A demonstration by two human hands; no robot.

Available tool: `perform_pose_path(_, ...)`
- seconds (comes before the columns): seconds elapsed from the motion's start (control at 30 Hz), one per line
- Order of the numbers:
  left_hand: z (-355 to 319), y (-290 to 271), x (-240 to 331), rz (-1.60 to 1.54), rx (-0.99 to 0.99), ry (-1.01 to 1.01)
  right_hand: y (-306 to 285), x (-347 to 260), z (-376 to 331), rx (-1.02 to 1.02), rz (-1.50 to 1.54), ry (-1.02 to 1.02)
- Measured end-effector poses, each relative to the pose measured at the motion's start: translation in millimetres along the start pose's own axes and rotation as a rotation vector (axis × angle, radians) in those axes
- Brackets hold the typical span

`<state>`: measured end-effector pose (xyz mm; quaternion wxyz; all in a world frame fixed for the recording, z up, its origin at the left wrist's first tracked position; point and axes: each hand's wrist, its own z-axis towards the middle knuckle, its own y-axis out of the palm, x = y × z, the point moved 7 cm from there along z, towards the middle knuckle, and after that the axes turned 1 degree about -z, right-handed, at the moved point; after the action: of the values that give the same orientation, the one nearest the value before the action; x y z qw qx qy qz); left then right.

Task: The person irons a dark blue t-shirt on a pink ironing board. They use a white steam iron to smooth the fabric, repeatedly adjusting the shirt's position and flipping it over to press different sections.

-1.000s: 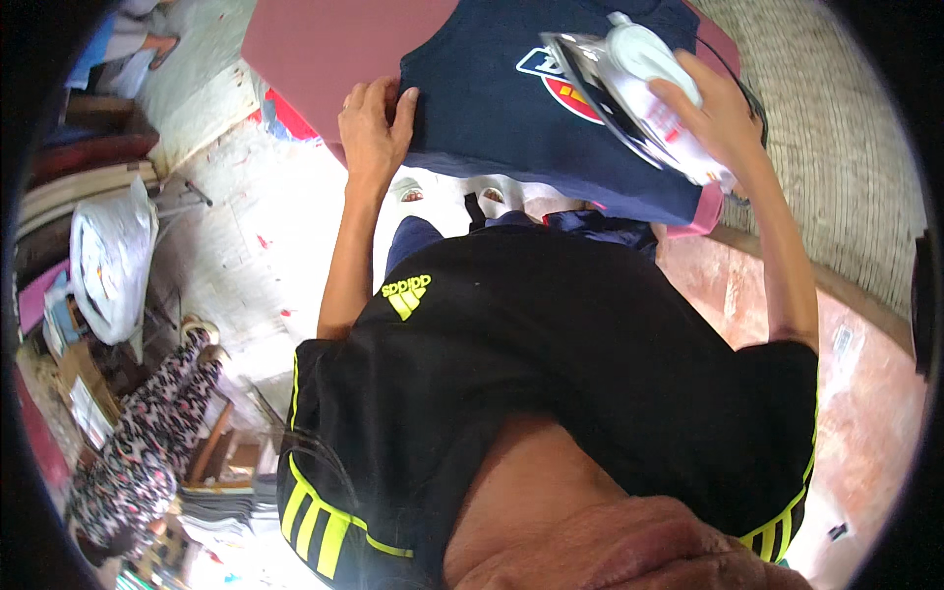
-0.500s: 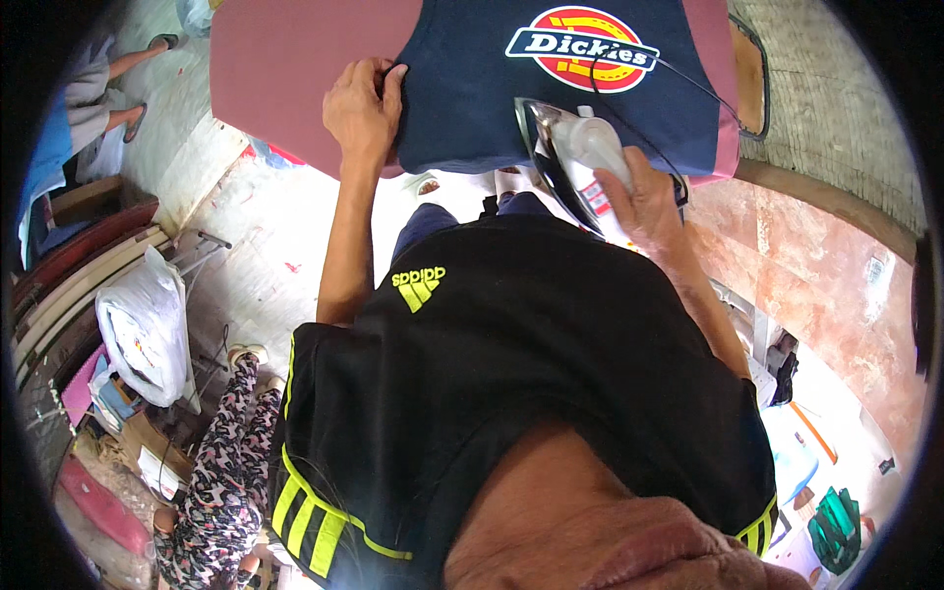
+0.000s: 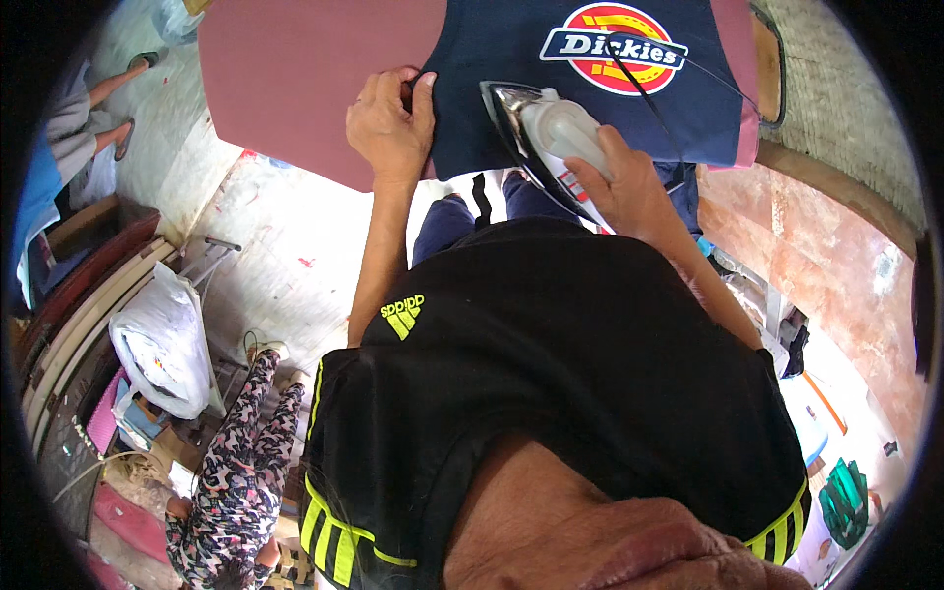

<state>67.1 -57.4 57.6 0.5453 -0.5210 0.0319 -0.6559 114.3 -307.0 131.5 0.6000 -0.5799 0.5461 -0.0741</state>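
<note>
A navy fabric garment (image 3: 482, 49) with a red, yellow and white printed emblem (image 3: 615, 49) lies over the maroon-covered ironing board (image 3: 315, 79). My left hand (image 3: 391, 123) is at its left edge, fingers curled and thumb against the cloth, pinching the edge. My right hand (image 3: 629, 187) is wrapped round the handle of a white and grey iron (image 3: 565, 133). The iron's tip points up and left over the near part of the garment; I cannot tell whether its soleplate presses on the cloth. A dark cord (image 3: 639, 84) runs from near the iron across the emblem.
A metal rest frame (image 3: 772, 69) sticks out at the board's right end. To the left, a white plastic bag (image 3: 162, 339) stands beside stacked boards (image 3: 88, 295). A person in patterned trousers (image 3: 241, 462) is at the lower left; another person's legs (image 3: 113, 113) show at the upper left.
The iron has moved left across the garment in my right hand, toward my left hand. My left hand stays at the cloth's edge. The whole view has shifted slightly.
</note>
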Motion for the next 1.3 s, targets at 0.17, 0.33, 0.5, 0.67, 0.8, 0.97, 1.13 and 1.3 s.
perform_pose_path(0.17,2,3,-1,-0.065,-0.039,-0.058,4,-14,10,-0.048,0.053,-0.188)
perform_pose_path(0.33,1,1,-4,-0.099,-0.096,-0.133,14,-24,21,-0.171,-0.138,-0.223)
perform_pose_path(0.5,1,-4,50,-0.017,-0.064,0.189,-19,13,1,-0.007,-0.222,-0.184)
perform_pose_path(0.67,-28,60,115,-0.008,-0.282,0.369,-56,87,-45,0.07,-0.268,-0.345)
perform_pose_path(0.8,-50,107,110,0.216,-0.386,0.389,-92,146,-77,0.087,-0.087,-0.052)
perform_pose_path(0.97,-52,111,112,0.346,-0.42,0.381,-110,193,-108,0.193,-0.099,0.096)
perform_pose_path(1.13,-49,110,106,0.393,-0.41,0.407,-82,160,-109,0.255,-0.045,-0.032)
perform_pose_path(1.3,-44,106,120,0.389,-0.453,0.403,-78,163,-118,0.331,-0.062,0.012)
